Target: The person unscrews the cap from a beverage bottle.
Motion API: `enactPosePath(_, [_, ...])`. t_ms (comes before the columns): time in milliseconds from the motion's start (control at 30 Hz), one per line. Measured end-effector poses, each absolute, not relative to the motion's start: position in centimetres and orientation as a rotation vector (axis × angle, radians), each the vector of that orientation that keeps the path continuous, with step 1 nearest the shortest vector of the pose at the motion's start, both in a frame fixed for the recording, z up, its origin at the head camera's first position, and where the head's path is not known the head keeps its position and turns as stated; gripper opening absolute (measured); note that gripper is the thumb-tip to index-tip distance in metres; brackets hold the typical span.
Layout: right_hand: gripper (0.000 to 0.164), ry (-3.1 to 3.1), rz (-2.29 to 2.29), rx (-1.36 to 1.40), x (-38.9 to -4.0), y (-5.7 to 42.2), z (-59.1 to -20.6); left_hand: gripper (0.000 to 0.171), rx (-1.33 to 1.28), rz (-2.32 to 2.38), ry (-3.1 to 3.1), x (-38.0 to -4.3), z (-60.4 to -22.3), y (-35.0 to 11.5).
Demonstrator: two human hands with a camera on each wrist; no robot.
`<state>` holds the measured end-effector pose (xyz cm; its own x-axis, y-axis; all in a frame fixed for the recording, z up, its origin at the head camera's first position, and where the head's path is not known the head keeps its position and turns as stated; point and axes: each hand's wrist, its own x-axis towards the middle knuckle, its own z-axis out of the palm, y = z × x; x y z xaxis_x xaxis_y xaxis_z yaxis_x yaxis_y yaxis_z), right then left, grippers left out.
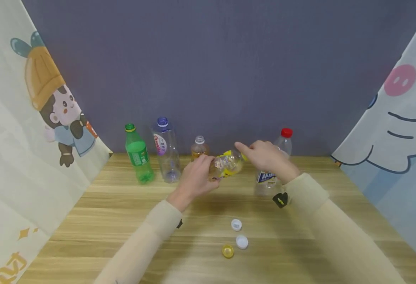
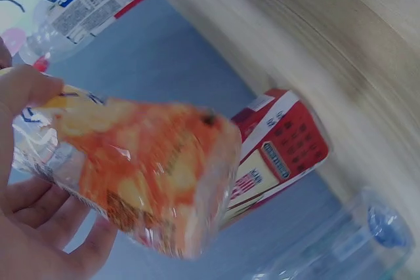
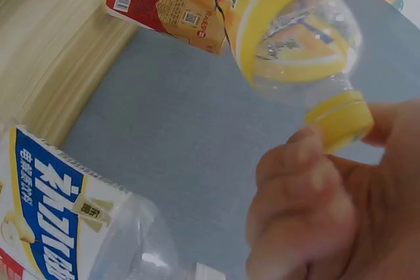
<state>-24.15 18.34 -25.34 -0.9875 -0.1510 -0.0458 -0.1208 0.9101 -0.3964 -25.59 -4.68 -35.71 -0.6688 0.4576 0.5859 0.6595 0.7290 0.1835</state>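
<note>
My left hand (image 1: 197, 177) grips the body of a clear plastic bottle (image 1: 232, 162) with a yellow and orange label. The bottle is held tilted above the table, its neck pointing right toward my right hand (image 1: 266, 157). In the right wrist view, my right thumb and fingers pinch the yellow cap (image 3: 342, 119) on the bottle's neck. The left wrist view shows the bottle's orange, picture-covered lower side (image 2: 151, 168). From the head, my right hand partly hides the cap.
Along the back stand a green bottle (image 1: 138, 157), a clear bottle with a blue neck (image 1: 168, 156), a smaller bottle (image 1: 199, 146) and a red-capped clear bottle (image 1: 267, 178). Two white caps (image 1: 236, 225) and a yellow bottle cap (image 1: 227, 251) lie on the wooden table (image 1: 122, 221).
</note>
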Motion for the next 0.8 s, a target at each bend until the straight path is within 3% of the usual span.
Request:
enactPosePath(133, [0.103,3.016,-0.503,-0.181,-23.5,17.7,-26.3,0.064,-0.864,-0.331,-2.273,-25.0,-36.1,-5.0])
enactPosePath(333, [0.092,3.003,-0.597,-0.088,-23.3,17.5,-27.7,0.063,-0.808,-0.171,-2.128,-24.2,-36.0,-5.6])
enactPosePath(567, [0.095,2.989,-0.762,0.030,-23.3,17.4,-28.7,0.049,-0.797,-0.060,-1.977,-23.8,-35.0,-5.9])
enactPosePath(667, [0.084,3.035,-0.840,0.026,-23.0,17.4,-29.2,0.047,-0.829,-0.053,-1.956,-23.7,-34.9,-6.0])
enactPosePath(800, [0.057,3.088,-0.971,0.015,-22.8,17.2,-29.9,0.046,-0.882,-0.069,-1.961,-23.5,-34.7,-6.2])
